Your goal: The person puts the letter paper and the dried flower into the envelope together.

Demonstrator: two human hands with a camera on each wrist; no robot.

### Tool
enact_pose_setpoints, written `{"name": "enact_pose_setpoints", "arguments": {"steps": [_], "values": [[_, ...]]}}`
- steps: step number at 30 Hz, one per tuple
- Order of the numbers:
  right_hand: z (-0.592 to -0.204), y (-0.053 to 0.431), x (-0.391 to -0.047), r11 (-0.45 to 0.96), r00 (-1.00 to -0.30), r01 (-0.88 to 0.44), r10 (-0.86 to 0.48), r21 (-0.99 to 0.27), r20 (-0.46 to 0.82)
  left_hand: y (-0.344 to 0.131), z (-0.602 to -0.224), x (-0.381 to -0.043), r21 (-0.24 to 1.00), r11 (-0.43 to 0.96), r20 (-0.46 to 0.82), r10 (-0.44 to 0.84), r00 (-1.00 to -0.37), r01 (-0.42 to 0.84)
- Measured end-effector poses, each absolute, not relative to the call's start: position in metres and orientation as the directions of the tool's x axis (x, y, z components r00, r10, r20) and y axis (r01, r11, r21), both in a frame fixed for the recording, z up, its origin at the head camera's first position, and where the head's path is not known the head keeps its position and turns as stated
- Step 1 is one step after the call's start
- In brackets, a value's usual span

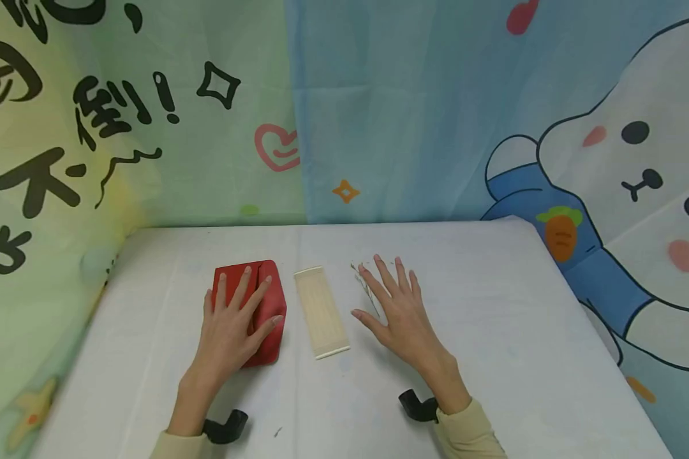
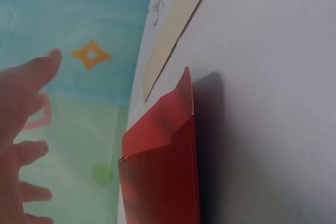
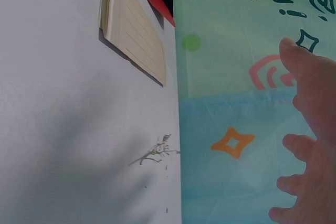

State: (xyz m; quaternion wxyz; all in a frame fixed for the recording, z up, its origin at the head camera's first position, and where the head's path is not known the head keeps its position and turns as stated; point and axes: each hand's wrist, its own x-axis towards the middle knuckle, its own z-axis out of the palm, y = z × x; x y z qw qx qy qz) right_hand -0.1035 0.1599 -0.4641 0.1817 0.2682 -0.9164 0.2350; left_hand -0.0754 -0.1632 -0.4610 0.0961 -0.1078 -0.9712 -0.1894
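The white worktop (image 1: 494,331) spreads before a cartoon backdrop (image 1: 413,108). At about 9 o'clock from its centre lies a red envelope (image 1: 270,306), with the left hand (image 1: 229,328) resting flat on it, fingers straight and spread. Just beside it at 3 o'clock lies a cream lined paper (image 1: 321,312). Further toward 3 o'clock the right hand (image 1: 396,306) lies flat on the worktop, fingers apart, holding nothing, its fingertips over a thin scribble mark (image 1: 363,284).

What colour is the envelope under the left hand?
Red. The envelope under the left hand shows best in the head view.
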Motion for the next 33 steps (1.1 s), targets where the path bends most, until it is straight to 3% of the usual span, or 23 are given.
{"name": "enact_pose_setpoints", "arguments": {"steps": [21,33], "values": [[-0.473,0.154,-0.098,0.694,-0.774,-0.603,-0.389,-0.394,0.499,-0.167,-0.472,-0.065,0.358,0.924,0.112,0.097,-0.989,0.131],[-0.478,0.141,-0.094,0.677,-0.775,-0.615,-0.428,-0.404,0.465,-0.164,-0.48,-0.06,0.34,0.94,0.036,-0.033,-0.999,-0.019]]}}
